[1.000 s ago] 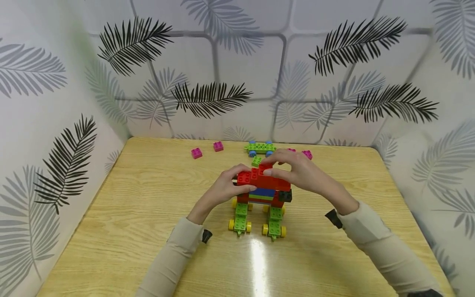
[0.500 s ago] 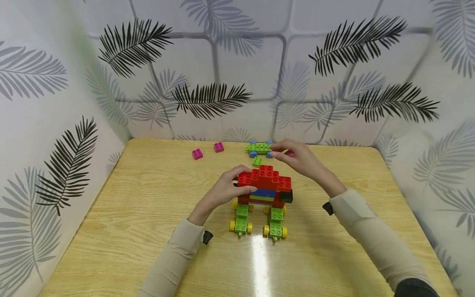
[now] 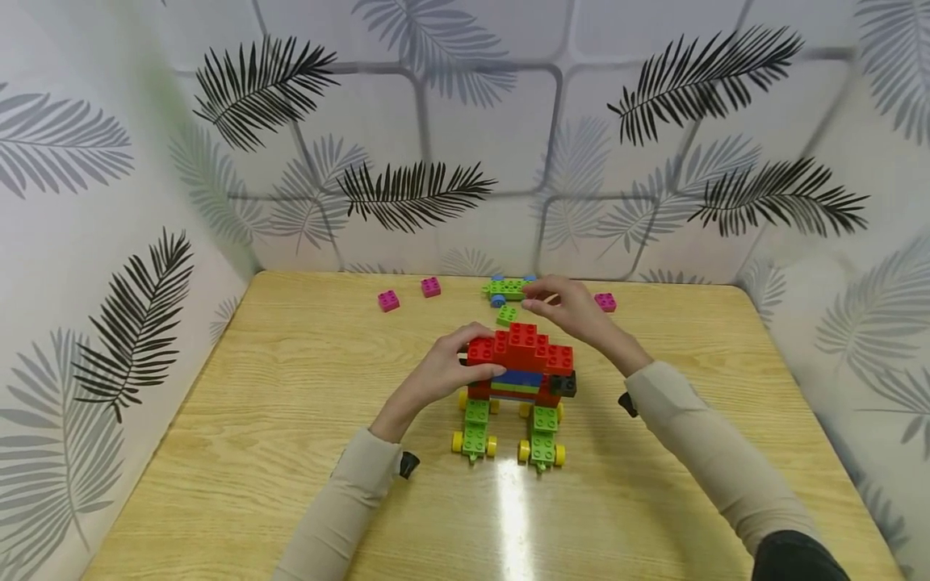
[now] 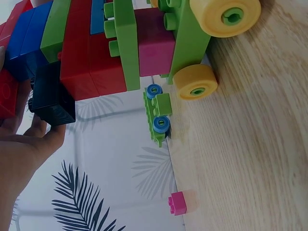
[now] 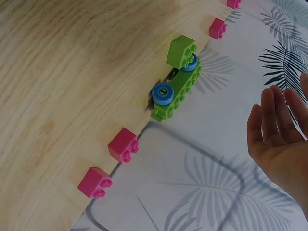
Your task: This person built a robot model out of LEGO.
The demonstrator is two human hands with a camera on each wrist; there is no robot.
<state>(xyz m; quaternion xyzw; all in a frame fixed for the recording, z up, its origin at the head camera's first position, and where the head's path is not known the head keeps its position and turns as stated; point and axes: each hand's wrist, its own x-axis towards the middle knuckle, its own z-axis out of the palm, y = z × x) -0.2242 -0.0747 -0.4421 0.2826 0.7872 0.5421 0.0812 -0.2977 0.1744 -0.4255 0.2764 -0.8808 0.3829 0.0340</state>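
Right hand (image 3: pixel 570 311) over partly hidden green wheeled piece (image 3: pixel 504 288) (grip unclear)

Glossy plastic bricks (image 3: pixel 520 363), wood-grain table (image 3: pixel 291 420)

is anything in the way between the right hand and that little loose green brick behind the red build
Nothing visible blocks it. The right hand hovers open, holding nothing, just right of the small green brick, with bare table around the brick. The green wheeled piece lies just behind it; the red build stands in front.
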